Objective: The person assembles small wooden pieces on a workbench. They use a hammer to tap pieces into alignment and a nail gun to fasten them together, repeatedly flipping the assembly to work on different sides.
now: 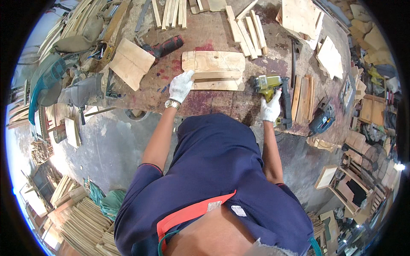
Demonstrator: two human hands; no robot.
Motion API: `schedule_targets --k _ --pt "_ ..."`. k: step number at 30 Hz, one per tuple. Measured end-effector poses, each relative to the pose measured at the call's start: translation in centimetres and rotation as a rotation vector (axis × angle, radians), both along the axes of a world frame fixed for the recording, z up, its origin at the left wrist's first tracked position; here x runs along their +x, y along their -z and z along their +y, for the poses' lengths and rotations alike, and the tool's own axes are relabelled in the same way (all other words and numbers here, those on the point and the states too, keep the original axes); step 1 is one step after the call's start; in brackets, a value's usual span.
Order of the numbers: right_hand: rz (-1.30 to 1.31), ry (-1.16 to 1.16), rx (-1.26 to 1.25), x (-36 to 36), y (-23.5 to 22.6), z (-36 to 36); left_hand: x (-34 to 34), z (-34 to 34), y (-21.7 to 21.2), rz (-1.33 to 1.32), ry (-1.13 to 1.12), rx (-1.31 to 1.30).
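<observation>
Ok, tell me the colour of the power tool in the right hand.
Yellow-green body with black parts: the nail gun in the right hand, head view.

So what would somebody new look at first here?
Probably the two white-gloved hands on the stained workbench. The left hand presses on a plywood panel with a thin slat across it, and the right hand grips a yellow-green nail gun beside it. A big teal saw sits far left.

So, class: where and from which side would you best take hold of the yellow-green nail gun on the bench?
Grip the nail gun by its handle, coming from the near bench edge, as the gloved right hand does. The handle points back toward the person; the body and nose face the plywood panel.
</observation>
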State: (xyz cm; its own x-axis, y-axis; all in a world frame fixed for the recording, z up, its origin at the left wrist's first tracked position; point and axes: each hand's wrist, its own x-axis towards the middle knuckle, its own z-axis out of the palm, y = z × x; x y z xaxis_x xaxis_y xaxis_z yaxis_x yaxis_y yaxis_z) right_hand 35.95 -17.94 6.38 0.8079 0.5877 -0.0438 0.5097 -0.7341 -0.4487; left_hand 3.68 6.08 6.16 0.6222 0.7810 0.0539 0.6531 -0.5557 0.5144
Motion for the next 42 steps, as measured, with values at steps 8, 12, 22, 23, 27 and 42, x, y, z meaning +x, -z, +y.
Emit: schedule_targets --k 8,12,22,23,27,42 --pt "-0.144 -0.196 0.285 0.5 -1.3 5.8 1.2 -2.0 0.6 -0.061 -0.391 -0.097" --pt "0.241 -0.222 0.414 -2.5 1.5 8.9 1.3 -3.0 1.1 -0.128 -0.424 -0.086" --pt "0.547 -0.083 0.488 -3.9 6.3 9.7 1.1 -3.2 1.6 -0.217 -0.477 -0.152" --pt "0.529 -0.08 0.441 -3.9 6.6 9.7 1.1 -3.1 1.6 -0.228 -0.476 -0.148" --pt "0.555 0.039 0.452 -4.1 7.5 9.7 0.9 -2.9 1.7 -0.211 -0.468 -0.191" --pt "0.608 0.005 0.485 -4.2 6.2 9.4 1.3 -3.3 2.0 -0.298 -0.486 -0.009"
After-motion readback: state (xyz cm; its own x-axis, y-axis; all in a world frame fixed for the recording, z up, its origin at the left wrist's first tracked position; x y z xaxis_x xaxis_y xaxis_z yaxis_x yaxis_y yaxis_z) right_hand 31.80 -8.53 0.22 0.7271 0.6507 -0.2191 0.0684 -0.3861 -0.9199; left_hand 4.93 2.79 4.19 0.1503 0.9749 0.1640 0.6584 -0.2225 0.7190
